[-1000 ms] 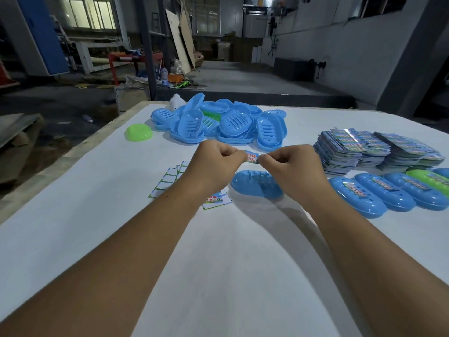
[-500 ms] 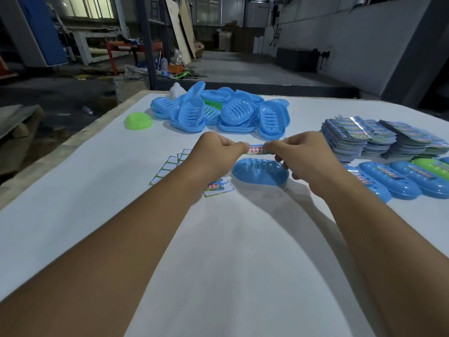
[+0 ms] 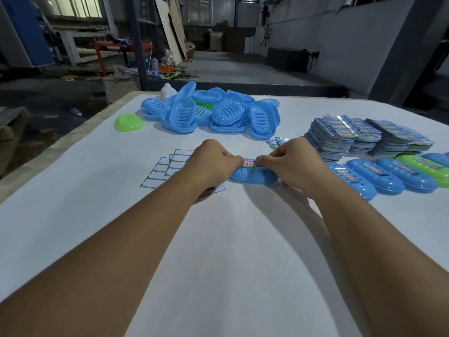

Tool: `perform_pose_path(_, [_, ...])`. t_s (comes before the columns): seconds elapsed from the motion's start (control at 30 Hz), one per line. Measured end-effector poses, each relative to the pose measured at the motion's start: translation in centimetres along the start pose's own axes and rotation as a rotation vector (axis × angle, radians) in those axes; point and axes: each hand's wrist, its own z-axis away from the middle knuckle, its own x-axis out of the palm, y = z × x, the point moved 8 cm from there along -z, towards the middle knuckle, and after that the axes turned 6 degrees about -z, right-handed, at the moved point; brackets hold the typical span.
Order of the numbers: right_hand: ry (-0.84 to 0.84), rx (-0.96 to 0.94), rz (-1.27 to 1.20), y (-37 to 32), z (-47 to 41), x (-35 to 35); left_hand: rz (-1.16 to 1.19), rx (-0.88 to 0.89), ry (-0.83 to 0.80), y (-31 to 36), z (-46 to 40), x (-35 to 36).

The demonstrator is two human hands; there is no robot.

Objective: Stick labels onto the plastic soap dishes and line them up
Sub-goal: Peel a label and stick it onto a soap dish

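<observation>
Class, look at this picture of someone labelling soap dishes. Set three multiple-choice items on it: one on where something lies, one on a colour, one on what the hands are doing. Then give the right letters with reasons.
1. Where does the lone green dish lie?
A. left of the heap of blue dishes
B. on top of the label stacks
C. at the near table edge

2. What colour is the soap dish under the hands?
A. green
B. blue
C. white

3. What are the hands doing?
A. resting flat on the table
B. lifting a stack of labels
C. each pinching one end of a label over the dish

Key: 1 A, the lone green dish sits left of the heap of blue dishes. 2 B, the soap dish is blue. 3 C, the left hand and the right hand pinch the label at its ends.
</observation>
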Motion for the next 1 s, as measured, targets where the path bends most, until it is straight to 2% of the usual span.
perform_pose_path(0.6, [0.036, -0.039, 0.086, -0.6, 0.4, 0.1, -0.231, 0.007, 0.107, 1.6, 0.4, -0.4])
perform_pose_path(1.0, [0.095, -0.136, 0.371, -1.7, 0.4, 0.4, -0.653, 0.134, 0.256, 3.9, 0.8, -0.3])
